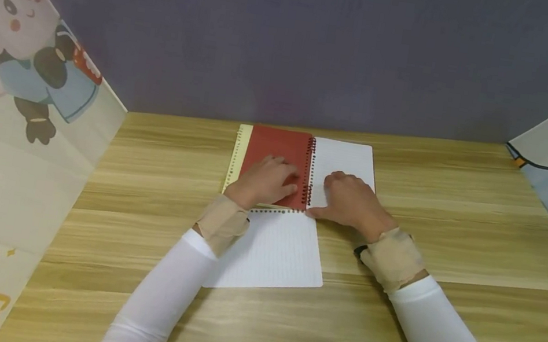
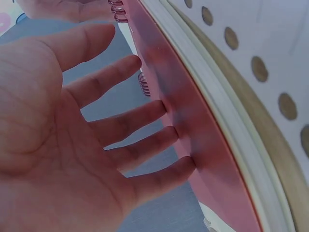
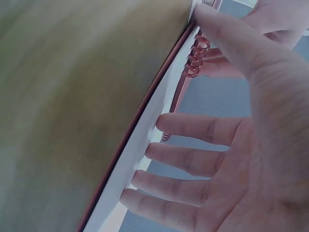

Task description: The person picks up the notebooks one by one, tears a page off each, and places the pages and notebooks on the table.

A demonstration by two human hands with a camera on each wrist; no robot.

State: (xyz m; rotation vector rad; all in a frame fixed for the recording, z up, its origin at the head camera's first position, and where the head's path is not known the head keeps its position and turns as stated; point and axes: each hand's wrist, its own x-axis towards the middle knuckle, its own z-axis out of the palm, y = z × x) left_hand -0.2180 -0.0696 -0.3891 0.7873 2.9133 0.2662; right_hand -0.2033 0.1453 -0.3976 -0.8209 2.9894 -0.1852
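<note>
A spiral notebook lies open on the wooden table, its red cover [image 1: 278, 143] on the left and a white lined page [image 1: 344, 156] on the right. Dark red wire rings [image 1: 305, 194] run between them. My left hand [image 1: 264, 181] rests its fingertips on the red cover, fingers extended and spread, as the left wrist view shows. Over the lined page, my right hand [image 1: 348, 202] touches the paper with outstretched fingertips, its thumb by the lower end of the rings. A lined sheet with punched holes [image 1: 278, 256] lies just below the notebook, partly covered by my left wrist.
A pale yellow strip with holes [image 1: 238, 157] shows along the left side of the red cover. The wooden table [image 1: 456, 220] meets a dark grey panel [image 1: 291, 45] at the back. Walls with cartoon drawings [image 1: 34, 44] border the left and right sides.
</note>
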